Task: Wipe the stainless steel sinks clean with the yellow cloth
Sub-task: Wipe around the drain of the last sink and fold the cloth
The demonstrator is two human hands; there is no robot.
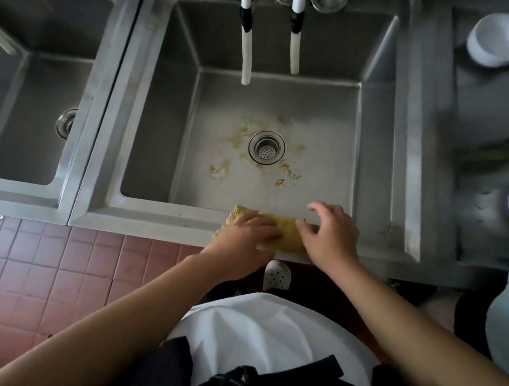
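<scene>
Two sinks point(403, 123), one yellow cloth point(287, 232), two hands point(244, 235).

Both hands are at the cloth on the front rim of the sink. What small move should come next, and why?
Probably carry the cloth forward off the rim and down to the sink floor. The left hand rests on the cloth, the right hand touches its edge, and the brown stains around the drain are not yet wiped.
</scene>
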